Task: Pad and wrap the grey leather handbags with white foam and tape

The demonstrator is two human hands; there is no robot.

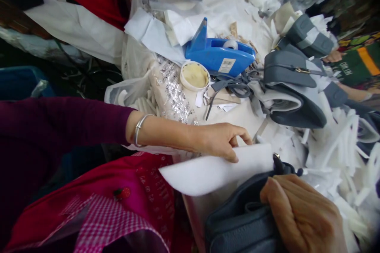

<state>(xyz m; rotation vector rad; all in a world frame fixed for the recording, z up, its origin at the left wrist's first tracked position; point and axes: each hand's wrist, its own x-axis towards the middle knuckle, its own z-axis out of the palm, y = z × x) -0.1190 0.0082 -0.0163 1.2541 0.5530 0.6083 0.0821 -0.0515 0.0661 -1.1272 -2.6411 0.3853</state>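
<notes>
My left hand [221,141], with a silver bangle at the wrist, pinches the top edge of a white foam sheet [204,172] between thumb and fingers. The sheet curves to a rounded end on the left, and its right end reaches the opening of a dark blue-grey handbag [237,221]. My right hand [308,213] is closed on the rim of that bag near a small metal fitting; its fingertips are partly hidden. The bag sits at the table's near edge, cut off by the bottom of the view.
Beyond my left arm stand a blue tape dispenser [237,57], a tub of yellowish paste [195,76] and dark-handled scissors [237,87]. Grey bags [292,71] and white foam strips [353,142] crowd the right side. Another person's hand [334,56] shows at the far right.
</notes>
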